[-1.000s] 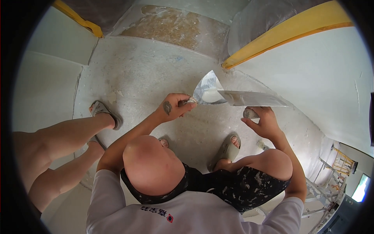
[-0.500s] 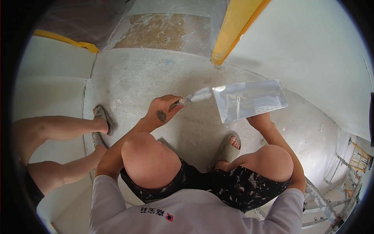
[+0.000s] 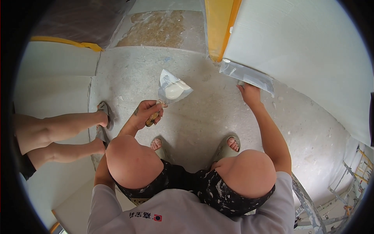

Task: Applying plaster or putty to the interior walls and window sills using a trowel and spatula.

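Left hand (image 3: 146, 112) gripping small steel putty knife (image 3: 171, 89) loaded with white filler; right hand (image 3: 250, 94) pressing wide steel trowel (image 3: 246, 75) against white wall (image 3: 307, 50), filler not yet applied

We see no packages, signs or screens; only a small dark logo patch with red on the grey shirt (image 3: 146, 215), bottom centre.

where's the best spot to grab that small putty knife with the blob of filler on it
By its handle, from the near side, as the left hand does now. The blade fans out away from the person and carries white filler on its upper face, so gripping there would probably smear it.
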